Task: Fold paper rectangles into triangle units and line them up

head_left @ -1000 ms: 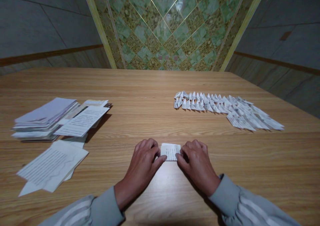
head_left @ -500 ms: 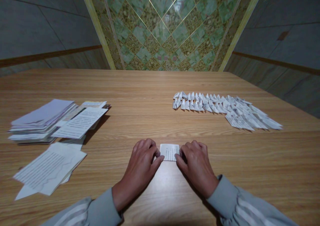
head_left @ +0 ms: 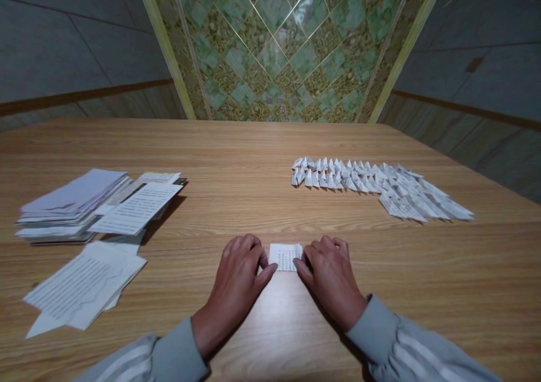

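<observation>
A small folded piece of printed paper lies on the wooden table between my hands. My left hand pinches its left edge, thumb on top at the near corner and the other fingers curled. At the paper's right edge, my right hand grips the same way, its thumb over the near right corner. The undersides of my fingers are hidden.
Folded paper pieces stand in two rows at the back right, with larger folded ones at their right end. A paper stack and loose printed sheets lie on the left. A tiled wall rises beyond the table.
My right hand and the paper's right edge have shifted very slightly left. My left hand stays almost where it was.
</observation>
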A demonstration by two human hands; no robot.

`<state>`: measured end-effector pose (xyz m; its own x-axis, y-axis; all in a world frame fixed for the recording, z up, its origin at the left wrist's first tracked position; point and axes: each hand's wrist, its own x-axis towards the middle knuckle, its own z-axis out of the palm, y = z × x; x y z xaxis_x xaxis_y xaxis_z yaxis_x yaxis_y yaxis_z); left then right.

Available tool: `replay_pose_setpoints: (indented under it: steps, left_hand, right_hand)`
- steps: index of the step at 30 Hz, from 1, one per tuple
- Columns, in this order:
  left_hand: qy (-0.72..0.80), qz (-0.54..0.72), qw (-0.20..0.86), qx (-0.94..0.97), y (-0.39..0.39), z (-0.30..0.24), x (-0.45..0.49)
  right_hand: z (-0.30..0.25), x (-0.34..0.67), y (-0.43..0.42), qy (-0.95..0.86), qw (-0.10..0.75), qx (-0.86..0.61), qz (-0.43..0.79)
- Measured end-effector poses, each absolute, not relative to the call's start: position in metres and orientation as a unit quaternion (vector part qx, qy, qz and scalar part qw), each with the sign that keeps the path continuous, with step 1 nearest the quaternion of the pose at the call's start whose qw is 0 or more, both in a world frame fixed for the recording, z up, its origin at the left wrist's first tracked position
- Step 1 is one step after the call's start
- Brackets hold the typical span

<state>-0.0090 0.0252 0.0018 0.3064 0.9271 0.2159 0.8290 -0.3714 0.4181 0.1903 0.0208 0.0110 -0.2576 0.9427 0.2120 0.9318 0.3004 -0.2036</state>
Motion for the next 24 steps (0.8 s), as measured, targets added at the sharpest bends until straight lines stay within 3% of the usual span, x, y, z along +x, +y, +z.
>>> replay_pose_setpoints:
  steps: [13,24]
  left_hand:
    - [0.470,0.261,0.115,0.836,0.027,-0.002,-0.007]
    - [0.489,0.246,0.114,0.829,0.028,-0.001,-0.010]
  right_hand:
    - [0.004,0.189,0.017,-0.794,0.218,-0.566,0.036]
    - [0.006,0.199,0.020,-0.779,0.182,-0.598,0.050]
